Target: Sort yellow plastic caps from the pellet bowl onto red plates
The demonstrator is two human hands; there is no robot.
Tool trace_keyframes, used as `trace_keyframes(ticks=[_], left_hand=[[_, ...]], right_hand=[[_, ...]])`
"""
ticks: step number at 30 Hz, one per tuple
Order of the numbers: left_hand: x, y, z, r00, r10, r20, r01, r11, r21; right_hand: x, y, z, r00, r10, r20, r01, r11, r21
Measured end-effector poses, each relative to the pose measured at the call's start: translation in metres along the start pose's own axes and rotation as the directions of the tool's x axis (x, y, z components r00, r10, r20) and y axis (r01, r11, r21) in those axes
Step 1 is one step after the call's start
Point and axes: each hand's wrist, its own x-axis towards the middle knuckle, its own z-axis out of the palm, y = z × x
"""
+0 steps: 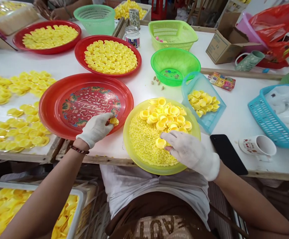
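Note:
My left hand [97, 127], in a white glove, pinches a small yellow plastic cup [114, 121] over the near right part of a red tray [47, 106] printed with flowers. My gloved right hand [188, 147] has its fingertips on another small yellow cup [160, 142], just above the small yellow pellets [144, 142]. Those pellets fill much of a yellow basin [128, 127] in front of me. Several more yellow cups [168, 116] are heaped along the basin's far side. The right thumb is partly hidden.
Red trays of yellow cups [111, 58] [50, 37] stand farther back. Loose cups [22, 129] lie at left. Right of the basin are a blue scoop [209, 121] with yellow pieces, a black phone [228, 154], a mug [250, 146] and a blue basket [271, 116]. A green bowl [156, 66] stands behind.

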Motion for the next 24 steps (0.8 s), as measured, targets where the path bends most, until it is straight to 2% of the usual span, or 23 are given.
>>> trace_keyframes(ticks=[3, 4, 6, 8, 9, 12, 13, 15, 17, 20, 22, 24], left_hand=[[-0.003, -0.004, -0.001, 0.997, -0.002, 0.074, -0.001, 0.999, 0.043], [-0.005, -0.003, -0.004, 0.998, -0.001, 0.069, -0.003, 0.999, 0.05], [-0.011, 0.005, -0.009, 1.0, 0.006, -0.026, -0.005, 0.999, 0.054], [-0.021, 0.024, -0.013, 0.985, 0.056, -0.166, -0.053, 0.998, 0.019], [-0.027, 0.037, -0.013, 0.973, 0.109, -0.203, -0.116, 0.993, -0.024], [-0.046, 0.079, -0.004, 0.922, 0.357, -0.152, -0.383, 0.898, -0.215], [-0.051, 0.091, 0.002, 0.898, 0.42, -0.132, -0.44, 0.858, -0.267], [-0.057, 0.106, 0.016, 0.879, 0.462, -0.122, -0.475, 0.819, -0.321], [-0.058, 0.111, 0.027, 0.891, 0.433, -0.136, -0.453, 0.83, -0.326], [-0.057, 0.107, 0.033, 0.909, 0.375, -0.182, -0.414, 0.862, -0.293], [-0.056, 0.106, 0.032, 0.924, 0.329, -0.193, -0.372, 0.889, -0.269], [-0.054, 0.107, 0.029, 0.939, 0.301, -0.164, -0.334, 0.91, -0.244]], right_hand=[[0.006, -0.003, 0.003, 0.997, -0.056, 0.058, 0.057, 0.998, -0.018], [0.008, -0.003, 0.003, 0.996, -0.061, 0.064, 0.062, 0.998, -0.013], [0.009, -0.004, 0.003, 0.997, -0.06, 0.039, 0.058, 0.998, 0.039], [0.01, -0.005, -0.001, 0.998, -0.05, -0.047, 0.055, 0.991, 0.119], [0.01, -0.006, -0.003, 0.993, -0.046, -0.107, 0.063, 0.986, 0.157], [0.01, -0.011, -0.006, 0.957, -0.066, -0.281, 0.142, 0.955, 0.259], [0.009, -0.011, -0.006, 0.944, -0.081, -0.319, 0.178, 0.941, 0.287], [0.006, -0.01, -0.006, 0.931, -0.105, -0.351, 0.227, 0.918, 0.327], [0.001, -0.006, -0.005, 0.949, -0.077, -0.306, 0.179, 0.929, 0.323], [-0.004, -0.005, -0.007, 0.997, 0.032, -0.074, -0.018, 0.982, 0.188], [0.0, -0.011, -0.008, 0.992, 0.078, 0.102, -0.085, 0.994, 0.063], [0.008, -0.02, -0.005, 0.976, 0.077, 0.204, -0.08, 0.997, 0.006]])
